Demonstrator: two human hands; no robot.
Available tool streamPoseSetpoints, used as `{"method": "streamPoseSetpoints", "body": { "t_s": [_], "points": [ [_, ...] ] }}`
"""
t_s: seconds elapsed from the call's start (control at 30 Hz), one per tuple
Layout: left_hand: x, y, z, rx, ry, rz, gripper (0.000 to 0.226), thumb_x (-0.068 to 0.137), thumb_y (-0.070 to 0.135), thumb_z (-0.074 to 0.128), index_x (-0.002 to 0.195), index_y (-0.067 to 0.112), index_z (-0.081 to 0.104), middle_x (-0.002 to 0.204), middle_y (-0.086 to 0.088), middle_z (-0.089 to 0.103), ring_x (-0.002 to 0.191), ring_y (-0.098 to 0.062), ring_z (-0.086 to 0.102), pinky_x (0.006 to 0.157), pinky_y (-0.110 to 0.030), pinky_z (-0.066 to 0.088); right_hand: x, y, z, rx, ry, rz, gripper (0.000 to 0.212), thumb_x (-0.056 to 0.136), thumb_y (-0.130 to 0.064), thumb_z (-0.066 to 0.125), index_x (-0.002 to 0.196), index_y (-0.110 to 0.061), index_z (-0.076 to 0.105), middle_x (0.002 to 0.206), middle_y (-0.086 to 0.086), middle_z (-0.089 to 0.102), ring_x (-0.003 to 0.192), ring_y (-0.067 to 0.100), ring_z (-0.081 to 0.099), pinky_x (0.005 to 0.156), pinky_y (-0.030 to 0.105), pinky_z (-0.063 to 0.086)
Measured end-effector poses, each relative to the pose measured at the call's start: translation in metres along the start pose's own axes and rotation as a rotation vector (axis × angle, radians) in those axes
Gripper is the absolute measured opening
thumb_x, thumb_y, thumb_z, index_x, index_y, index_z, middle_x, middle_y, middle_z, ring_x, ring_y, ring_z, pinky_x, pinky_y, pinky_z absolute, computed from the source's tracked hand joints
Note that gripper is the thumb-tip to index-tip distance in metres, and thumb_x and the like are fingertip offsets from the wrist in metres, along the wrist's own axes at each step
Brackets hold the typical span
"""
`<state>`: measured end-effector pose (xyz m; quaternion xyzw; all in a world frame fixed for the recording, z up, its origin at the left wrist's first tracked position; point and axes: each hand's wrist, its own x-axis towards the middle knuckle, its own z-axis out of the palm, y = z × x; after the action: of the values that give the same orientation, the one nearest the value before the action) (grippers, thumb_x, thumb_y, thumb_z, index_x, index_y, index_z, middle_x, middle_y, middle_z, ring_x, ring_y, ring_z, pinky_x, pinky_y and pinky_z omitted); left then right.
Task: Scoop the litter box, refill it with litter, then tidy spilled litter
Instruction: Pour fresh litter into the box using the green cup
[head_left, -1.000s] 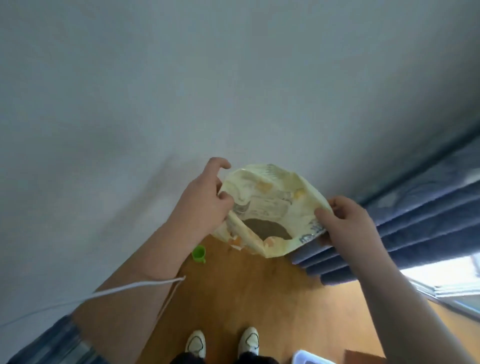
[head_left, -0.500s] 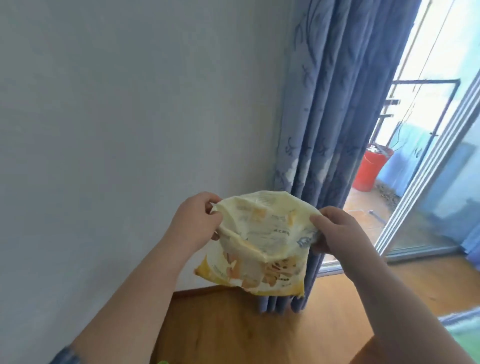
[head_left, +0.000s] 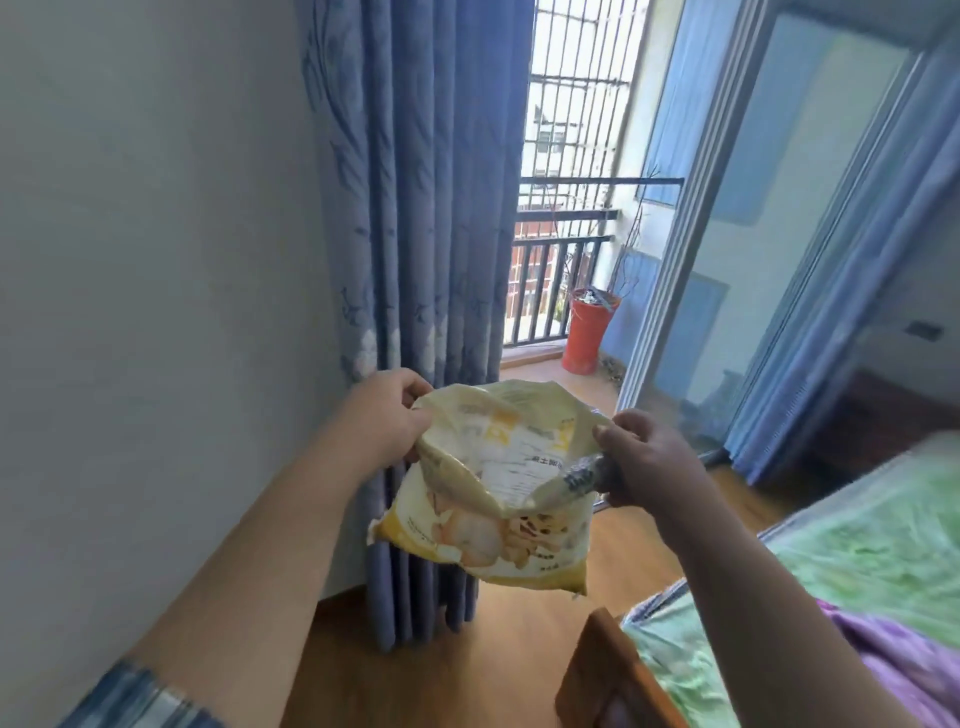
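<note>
A home bedroom: blue curtain (head_left: 415, 208), wooden-framed bed (head_left: 831, 597), wood floor (head_left: 467, 665), railed balcony (head_left: 561, 280) beyond.

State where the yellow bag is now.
In the head view, the yellow bag hangs at centre, held open between the left hand and right hand, in front of the blue curtain.

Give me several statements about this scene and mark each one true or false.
1. The left hand and the right hand both grip the top of the yellow litter bag. True.
2. The yellow litter bag rests on the wooden floor. False: it hangs in the air, held above the floor.
3. A red bucket stands out on the balcony. True.
4. The curtain is green. False: it is blue.
</note>
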<state>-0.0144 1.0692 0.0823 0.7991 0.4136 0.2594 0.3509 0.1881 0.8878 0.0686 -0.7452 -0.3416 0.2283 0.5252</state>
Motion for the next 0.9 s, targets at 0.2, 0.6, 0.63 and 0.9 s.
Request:
{"method": "streamPoseSetpoints", "body": {
  "t_s": [0.2, 0.6, 0.63, 0.9],
  "points": [
    [0.044, 0.016, 0.074, 0.037, -0.129, 0.041, 0.018, 0.093, 0.013, 0.059, 0.104, 0.025, 0.063, 0.09, 0.0, 0.067, 0.065, -0.014, 0.07, 0.052, -0.021, 0.054, 0.025, 0.041, -0.039, -0.047, 0.104, 0.095, 0.019, 0.098, -0.019, 0.058, 0.099, 0.001, 0.06, 0.081, 0.02, 0.065, 0.059, 0.023, 0.064, 0.051, 0.032, 0.057],
    [0.156, -0.05, 0.197, 0.133, -0.538, 0.146, 0.026, 0.097, 0.014, 0.05, 0.118, 0.029, 0.054, 0.089, 0.005, 0.065, 0.063, -0.012, 0.068, 0.049, -0.023, 0.052, 0.07, 0.146, -0.005, -0.034, 0.366, 0.471, 0.016, 0.096, -0.019, 0.058, 0.09, -0.004, 0.057, 0.079, 0.014, 0.059, 0.064, 0.029, 0.063, 0.062, 0.046, 0.06],
    [0.163, -0.059, 0.208, 0.13, -0.577, 0.145, 0.026, 0.096, 0.014, 0.049, 0.117, 0.03, 0.053, 0.088, 0.004, 0.065, 0.064, -0.016, 0.068, 0.052, -0.03, 0.056, 0.074, 0.158, 0.003, -0.048, 0.397, 0.503, 0.017, 0.092, -0.024, 0.06, 0.088, -0.008, 0.058, 0.078, 0.014, 0.06, 0.065, 0.032, 0.064, 0.065, 0.049, 0.06],
    [0.196, -0.165, 0.315, 0.216, -0.759, -0.012, 0.033, 0.091, 0.01, 0.054, 0.119, 0.026, 0.049, 0.094, -0.004, 0.063, 0.072, -0.018, 0.063, 0.056, -0.031, 0.051, 0.102, 0.28, 0.077, -0.107, 0.449, 0.736, 0.001, 0.099, -0.029, 0.056, 0.099, -0.03, 0.057, 0.09, -0.008, 0.062, 0.083, 0.017, 0.057, 0.065, 0.03, 0.04]
  ]
}}
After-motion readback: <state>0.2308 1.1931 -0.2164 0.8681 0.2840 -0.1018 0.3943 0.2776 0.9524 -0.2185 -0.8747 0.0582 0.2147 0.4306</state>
